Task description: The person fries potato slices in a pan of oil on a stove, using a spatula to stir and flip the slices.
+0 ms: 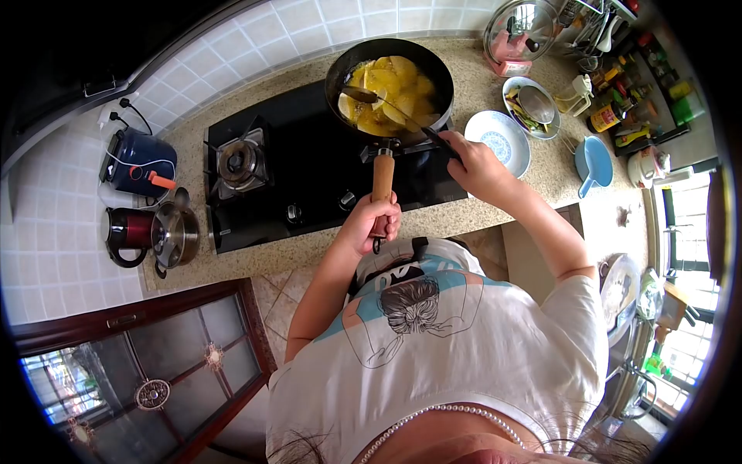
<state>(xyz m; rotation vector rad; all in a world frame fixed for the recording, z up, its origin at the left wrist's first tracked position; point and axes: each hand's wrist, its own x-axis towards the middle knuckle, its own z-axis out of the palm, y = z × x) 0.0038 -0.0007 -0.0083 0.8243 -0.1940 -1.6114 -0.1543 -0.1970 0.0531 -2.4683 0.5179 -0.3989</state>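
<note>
Steadying a likely heavy wok [444, 87], my left hand [372, 221] gripped its six-o'clock handle [382, 176]; my right hand [481, 165] clasped a utensil [440, 141]

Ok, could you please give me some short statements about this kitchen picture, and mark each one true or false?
1. The left hand holds the wooden handle of the pan. True.
2. The cooking tool is in the left hand. False: the right hand holds the cooking tool.
3. Yellow slices lie in the pan. True.
4. A lid covers the pan. False: the glass lid stands near the wall.
5. The pan is on the stove's left side. False: it is at the right.
</note>
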